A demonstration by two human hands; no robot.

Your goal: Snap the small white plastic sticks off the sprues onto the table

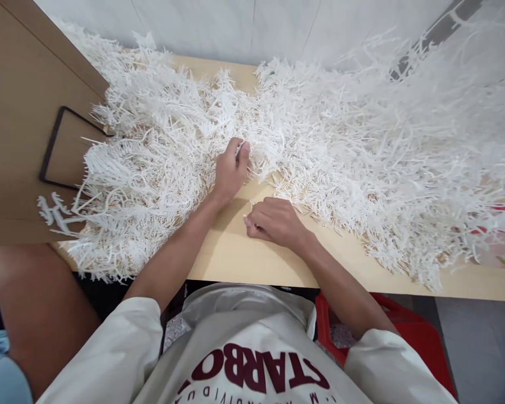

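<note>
L forearm angles fwd & inward; L hand is farther fwd, fingers curled, thumb up vs. index. R forearm slants in from R; R hand is knuckles-up, fingers tucked. Hands apart.

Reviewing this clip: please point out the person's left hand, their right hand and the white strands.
left hand [228,174]: head view, on the back of the hand.
right hand [278,221]: head view, on the back of the hand.
white strands [332,140]: head view, on the heap's right-hand part.
</note>
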